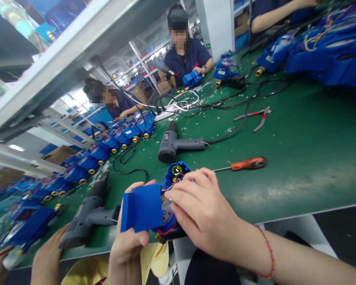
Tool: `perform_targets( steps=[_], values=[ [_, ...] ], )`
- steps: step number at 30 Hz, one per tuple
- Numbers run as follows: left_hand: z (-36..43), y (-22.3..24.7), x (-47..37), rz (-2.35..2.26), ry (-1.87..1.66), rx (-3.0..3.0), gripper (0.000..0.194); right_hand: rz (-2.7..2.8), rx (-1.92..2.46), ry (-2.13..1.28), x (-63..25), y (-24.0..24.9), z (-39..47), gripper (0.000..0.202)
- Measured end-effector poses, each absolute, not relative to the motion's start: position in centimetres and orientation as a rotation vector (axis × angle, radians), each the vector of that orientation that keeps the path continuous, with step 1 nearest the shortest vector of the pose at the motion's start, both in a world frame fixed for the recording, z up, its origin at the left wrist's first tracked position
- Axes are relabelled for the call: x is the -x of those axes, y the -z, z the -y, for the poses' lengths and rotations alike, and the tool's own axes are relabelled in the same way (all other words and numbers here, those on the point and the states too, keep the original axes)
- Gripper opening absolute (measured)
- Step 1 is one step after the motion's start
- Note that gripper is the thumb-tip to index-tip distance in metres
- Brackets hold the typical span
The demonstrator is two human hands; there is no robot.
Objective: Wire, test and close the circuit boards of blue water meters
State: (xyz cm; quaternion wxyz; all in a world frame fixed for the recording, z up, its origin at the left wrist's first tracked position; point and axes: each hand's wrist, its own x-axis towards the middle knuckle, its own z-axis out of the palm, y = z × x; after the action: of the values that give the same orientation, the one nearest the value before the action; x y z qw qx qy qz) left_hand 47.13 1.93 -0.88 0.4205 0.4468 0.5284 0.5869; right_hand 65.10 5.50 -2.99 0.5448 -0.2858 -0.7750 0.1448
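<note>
The left hand (130, 241) is clamped around a blue housing (166, 213), with the thumb pressing a loose blue cover (142, 208) against its near side. The right hand (201, 211) lies over the top of the housing, fingers curled down into the open cavity where thin wires (178, 178) and a round brass-coloured part (176, 170) show — whether the fingertips pinch anything there I cannot tell. The piece sits at the near edge of the green bench (299, 158), held just above it rather than resting flat.

To do this well, I judge the left grip should stay firm and low so the housing does not twist, while the right fingers tuck the wires clear of the rim; a pinched wire under the cover looks like the main risk.

Beyond the hands lies an orange screwdriver (246, 163), and a grey power driver (173, 144) with its cord sits further back. A second grey driver (87, 215) lies to the left, near another person's hand (47, 257). A row of blue units (106, 146) runs along the far left — other workers sit behind them.
</note>
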Motion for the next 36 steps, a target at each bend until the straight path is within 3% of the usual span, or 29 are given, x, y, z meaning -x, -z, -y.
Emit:
perform_targets(
  steps=[5,10,16,21,28,36],
  values=[
    [-2.2,1.6,-46.1,-1.278,-1.447,-1.213,0.095,2.083,0.771,-0.352,-65.3,1.6,-8.9,0.021],
    [-2.7,1.9,-45.0,-1.185,-1.436,-1.358,0.084,2.249,0.591,-0.589,-65.2,0.8,-10.9,0.008],
    [-2.9,1.0,-44.5,-1.166,-1.331,-1.526,0.076,1.993,0.594,-0.839,-65.2,1.4,-10.7,0.011],
    [-2.6,0.2,-45.2,-1.232,-1.345,-1.337,0.067,1.788,0.583,-0.868,-65.4,2.2,-9.1,0.014],
    [-4.1,0.3,-43.7,-1.179,-1.320,-1.299,0.068,1.713,0.686,-0.826,-65.5,2.4,-7.5,0.011],
    [-5.1,-2.1,-47.0,-1.447,-1.282,-1.014,0.062,1.679,0.840,-0.839,-65.7,2.8,-7.8,0.014]
  ],
)
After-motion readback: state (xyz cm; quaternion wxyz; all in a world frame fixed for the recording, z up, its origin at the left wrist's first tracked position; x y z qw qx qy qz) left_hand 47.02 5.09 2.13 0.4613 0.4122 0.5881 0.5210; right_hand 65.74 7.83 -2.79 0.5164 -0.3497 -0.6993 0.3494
